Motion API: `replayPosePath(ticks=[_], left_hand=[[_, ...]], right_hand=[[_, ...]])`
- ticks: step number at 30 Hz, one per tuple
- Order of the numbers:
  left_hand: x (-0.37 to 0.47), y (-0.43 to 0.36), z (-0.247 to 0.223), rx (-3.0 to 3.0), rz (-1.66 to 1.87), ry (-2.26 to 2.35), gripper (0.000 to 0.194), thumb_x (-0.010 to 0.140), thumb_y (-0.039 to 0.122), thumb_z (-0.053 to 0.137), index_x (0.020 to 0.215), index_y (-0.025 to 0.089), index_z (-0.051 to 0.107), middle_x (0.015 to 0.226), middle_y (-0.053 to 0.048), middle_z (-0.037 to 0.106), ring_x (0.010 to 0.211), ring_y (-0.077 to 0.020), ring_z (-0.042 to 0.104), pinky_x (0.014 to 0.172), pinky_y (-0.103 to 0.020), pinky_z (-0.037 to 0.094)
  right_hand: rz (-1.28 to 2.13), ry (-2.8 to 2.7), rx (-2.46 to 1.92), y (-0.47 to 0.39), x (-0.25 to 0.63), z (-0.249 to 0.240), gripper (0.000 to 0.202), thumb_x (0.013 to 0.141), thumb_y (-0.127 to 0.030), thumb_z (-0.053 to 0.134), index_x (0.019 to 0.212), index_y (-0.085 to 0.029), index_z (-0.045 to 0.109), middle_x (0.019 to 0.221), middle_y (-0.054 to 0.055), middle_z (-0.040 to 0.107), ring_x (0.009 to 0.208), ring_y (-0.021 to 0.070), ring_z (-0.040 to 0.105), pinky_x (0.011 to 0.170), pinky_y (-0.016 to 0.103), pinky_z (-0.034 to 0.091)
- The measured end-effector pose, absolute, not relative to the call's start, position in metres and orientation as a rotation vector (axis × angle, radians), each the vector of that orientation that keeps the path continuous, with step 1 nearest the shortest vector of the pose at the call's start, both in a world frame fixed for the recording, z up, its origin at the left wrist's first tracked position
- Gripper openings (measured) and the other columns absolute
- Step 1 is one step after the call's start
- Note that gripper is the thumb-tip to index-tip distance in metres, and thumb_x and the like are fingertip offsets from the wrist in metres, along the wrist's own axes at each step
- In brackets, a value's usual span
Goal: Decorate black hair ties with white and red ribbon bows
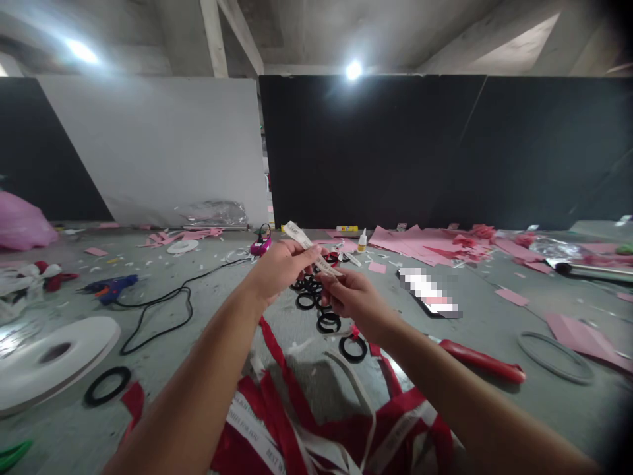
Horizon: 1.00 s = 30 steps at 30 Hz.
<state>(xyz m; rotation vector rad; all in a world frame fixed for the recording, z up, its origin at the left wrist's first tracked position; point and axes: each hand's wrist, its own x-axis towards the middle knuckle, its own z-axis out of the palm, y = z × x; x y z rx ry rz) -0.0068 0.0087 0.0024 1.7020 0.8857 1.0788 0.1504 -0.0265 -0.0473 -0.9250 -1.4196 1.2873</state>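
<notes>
Both my hands hold one white printed ribbon strip (pixel 299 236) above the grey table. My left hand (pixel 279 267) pinches it near its upper end, which sticks up and to the left. My right hand (pixel 353 295) grips its lower end. Right beneath the hands lie several black rings (pixel 328 322), one of them (pixel 353 348) closest to me. A heap of red and white ribbons (pixel 316 422) fills the table's front edge between my forearms.
A large white tape roll (pixel 49 359) and a black ring (pixel 107 385) lie at left, with a blue glue gun (pixel 111 287) and black cable (pixel 163 310). A phone (pixel 429 293), red-handled tool (pixel 482 361), grey ring (pixel 554 356) and pink paper scraps (pixel 425 241) lie at right.
</notes>
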Motion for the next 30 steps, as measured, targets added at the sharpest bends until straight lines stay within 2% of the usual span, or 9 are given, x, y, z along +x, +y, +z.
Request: replayPosePath(ticks=[3, 5, 8, 10, 14, 17, 22, 27, 30], left_hand=[[-0.013, 0.014, 0.002, 1.650, 1.124, 0.833, 0.034, 0.082, 0.043, 0.064, 0.093, 0.012, 0.073, 0.060, 0.001, 0.053, 0.054, -0.0092, 0.045, 0.053, -0.023, 0.034], [-0.016, 0.016, 0.002, 1.606, 1.165, 0.798, 0.035, 0.081, 0.044, 0.065, 0.094, 0.012, 0.072, 0.062, 0.001, 0.053, 0.056, -0.0093, 0.047, 0.054, -0.023, 0.035], [-0.019, 0.017, 0.004, 1.592, 1.226, 0.841, 0.034, 0.077, 0.043, 0.070, 0.087, 0.011, 0.071, 0.061, 0.001, 0.053, 0.055, -0.0089, 0.046, 0.054, -0.023, 0.036], [-0.019, 0.015, 0.006, 1.630, 1.220, 0.877, 0.033, 0.074, 0.041, 0.073, 0.085, 0.010, 0.069, 0.060, 0.002, 0.053, 0.053, -0.0082, 0.045, 0.053, -0.023, 0.035], [-0.017, 0.008, 0.008, 1.688, 0.981, 0.796, 0.051, 0.068, 0.036, 0.080, 0.108, 0.012, 0.060, 0.069, 0.001, 0.060, 0.057, -0.0098, 0.051, 0.054, -0.023, 0.040], [-0.012, 0.002, 0.005, 1.711, 0.812, 0.760, 0.071, 0.069, 0.032, 0.080, 0.129, 0.018, 0.044, 0.079, -0.002, 0.064, 0.064, -0.0129, 0.058, 0.059, -0.025, 0.045], [-0.007, -0.005, 0.003, 1.845, 0.686, 0.719, 0.083, 0.074, 0.021, 0.075, 0.143, 0.026, 0.029, 0.080, -0.001, 0.064, 0.073, -0.0157, 0.061, 0.064, -0.027, 0.046], [-0.005, -0.009, 0.005, 1.892, 0.682, 0.627, 0.088, 0.078, 0.021, 0.070, 0.149, 0.027, 0.019, 0.073, 0.003, 0.057, 0.063, -0.0118, 0.054, 0.057, -0.023, 0.040], [-0.004, -0.010, 0.004, 1.880, 0.663, 0.591, 0.090, 0.079, 0.022, 0.070, 0.151, 0.029, 0.015, 0.075, 0.002, 0.058, 0.063, -0.0111, 0.051, 0.058, -0.023, 0.041]], right_hand=[[1.137, -1.513, -0.996, -0.023, 0.155, -0.049, 0.030, 0.088, -0.047, 0.060, 0.078, -0.020, 0.054, 0.054, -0.008, 0.039, 0.043, 0.0058, 0.027, 0.040, 0.022, 0.018], [1.121, -1.580, -1.005, -0.024, 0.158, -0.047, 0.025, 0.086, -0.044, 0.062, 0.084, -0.020, 0.057, 0.056, -0.008, 0.035, 0.044, 0.0063, 0.027, 0.040, 0.022, 0.018], [1.146, -1.659, -1.003, -0.028, 0.163, -0.039, 0.026, 0.084, -0.042, 0.066, 0.095, -0.019, 0.061, 0.063, -0.005, 0.046, 0.049, 0.0074, 0.036, 0.043, 0.022, 0.025], [1.114, -1.704, -0.986, -0.029, 0.165, -0.032, 0.027, 0.086, -0.044, 0.062, 0.095, -0.018, 0.063, 0.074, 0.000, 0.058, 0.060, 0.0110, 0.051, 0.051, 0.024, 0.037], [0.939, -1.658, -0.923, -0.031, 0.167, -0.023, 0.032, 0.089, -0.046, 0.058, 0.105, -0.020, 0.065, 0.100, 0.007, 0.067, 0.092, 0.0187, 0.061, 0.077, 0.031, 0.047], [0.923, -1.667, -0.852, -0.032, 0.167, -0.021, 0.035, 0.085, -0.044, 0.064, 0.111, -0.020, 0.064, 0.095, 0.005, 0.066, 0.085, 0.0179, 0.061, 0.075, 0.031, 0.047], [1.003, -1.504, -0.883, -0.032, 0.165, -0.021, 0.030, 0.080, -0.046, 0.069, 0.078, -0.018, 0.059, 0.073, 0.000, 0.058, 0.067, 0.0130, 0.053, 0.062, 0.027, 0.042], [1.171, -1.375, -0.860, -0.030, 0.173, -0.018, 0.039, 0.077, -0.047, 0.072, 0.103, -0.022, 0.060, 0.090, 0.003, 0.062, 0.076, 0.0147, 0.057, 0.062, 0.026, 0.044], [1.252, -1.531, -0.797, -0.029, 0.179, -0.017, 0.031, 0.080, -0.045, 0.070, 0.096, -0.019, 0.067, 0.089, 0.004, 0.064, 0.079, 0.0158, 0.058, 0.067, 0.029, 0.045]])
